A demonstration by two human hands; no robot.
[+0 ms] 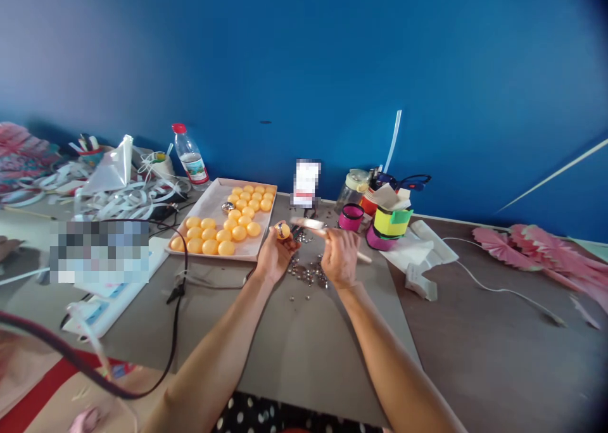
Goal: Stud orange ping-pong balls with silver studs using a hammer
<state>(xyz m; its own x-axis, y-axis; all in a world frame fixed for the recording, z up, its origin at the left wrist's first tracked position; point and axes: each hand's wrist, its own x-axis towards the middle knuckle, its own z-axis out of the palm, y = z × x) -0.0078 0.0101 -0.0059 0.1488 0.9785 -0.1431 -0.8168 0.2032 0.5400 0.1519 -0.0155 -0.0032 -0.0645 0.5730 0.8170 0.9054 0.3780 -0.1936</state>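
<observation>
My left hand (274,253) is closed round an orange ball (283,231), held up just right of the tray (211,200). My right hand (340,256) is closed on a thin stick-like tool (313,225) whose tip points left toward the ball; the tool is blurred. Below and between the hands lies a scatter of small shiny silver pieces (308,273) on the grey mat (304,344). The tray holds several orange balls (221,233) in rows, plus one silvery ball (227,207).
Pink and yellow tape rolls (380,225), a jar (352,189) and a blue glue gun (408,182) stand behind my right hand. A water bottle (190,156) and white strips (118,192) lie at the back left. Black cable (178,281) loops at left; pink paper fans (536,246) lie right.
</observation>
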